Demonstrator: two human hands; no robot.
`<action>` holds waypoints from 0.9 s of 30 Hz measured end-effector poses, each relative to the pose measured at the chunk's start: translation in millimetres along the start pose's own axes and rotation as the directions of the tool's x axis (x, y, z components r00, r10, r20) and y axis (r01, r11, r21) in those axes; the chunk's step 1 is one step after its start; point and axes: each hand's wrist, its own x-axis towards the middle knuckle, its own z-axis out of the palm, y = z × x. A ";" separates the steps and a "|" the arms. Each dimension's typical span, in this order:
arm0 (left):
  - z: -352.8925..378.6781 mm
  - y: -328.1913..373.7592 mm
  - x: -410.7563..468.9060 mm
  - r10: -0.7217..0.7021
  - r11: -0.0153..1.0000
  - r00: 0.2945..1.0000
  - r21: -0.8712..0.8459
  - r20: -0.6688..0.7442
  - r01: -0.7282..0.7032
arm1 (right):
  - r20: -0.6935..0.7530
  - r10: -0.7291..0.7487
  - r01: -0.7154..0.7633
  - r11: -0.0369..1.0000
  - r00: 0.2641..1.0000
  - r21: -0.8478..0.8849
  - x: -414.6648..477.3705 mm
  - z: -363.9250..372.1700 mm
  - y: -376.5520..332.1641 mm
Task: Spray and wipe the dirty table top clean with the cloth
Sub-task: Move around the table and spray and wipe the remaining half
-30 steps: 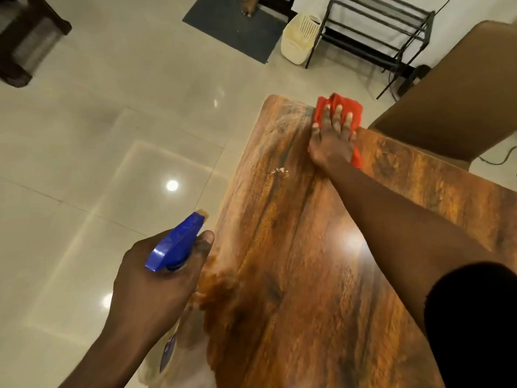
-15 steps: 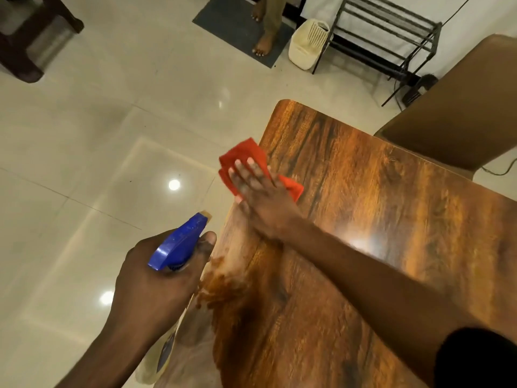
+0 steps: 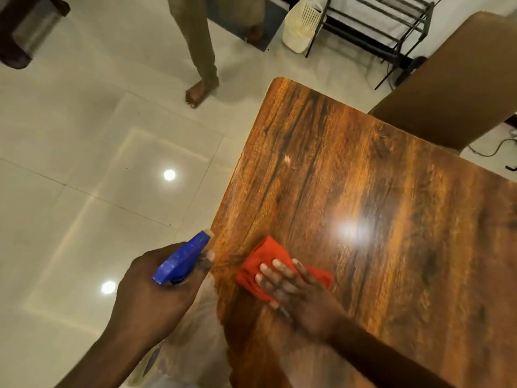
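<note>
The glossy wooden table top [image 3: 349, 169] fills the right half of the head view. My right hand [image 3: 296, 292] lies flat on a red cloth [image 3: 265, 256] and presses it onto the table near the left edge, close to me. Just left of that edge, over the floor, my left hand [image 3: 151, 298] grips a spray bottle [image 3: 181, 259] by its blue trigger head. The nozzle points up and toward the table. The bottle's pale body below my hand is mostly hidden.
A brown upholstered chair [image 3: 453, 79] stands at the table's far right side. A person's leg and bare foot [image 3: 200, 88] are on the tiled floor beyond the table's far corner. A cream basket [image 3: 300, 26] and a black metal rack [image 3: 386, 21] stand at the back.
My right hand has swept the red cloth from the table's far edge along the left edge to the near part. The crumbs seen earlier are gone. A person has stepped closer. The spray bottle stayed put.
</note>
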 end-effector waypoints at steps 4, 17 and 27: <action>-10.4 -18.4 -9.8 -0.043 0.999 0.999 0.029 0.030 0.042 | -0.033 0.223 -0.219 0.972 0.974 0.086 35.6 -24.2 58.1; -35.1 -59.8 -31.0 0.010 1.000 1.000 0.019 0.006 -0.010 | 0.025 0.482 -0.468 0.835 0.876 0.290 239.9 -95.7 94.1; -53.2 -51.4 -39.8 0.041 0.997 0.997 0.061 0.063 -0.044 | -0.030 0.142 -0.133 0.971 0.989 0.199 124.9 -10.7 -126.3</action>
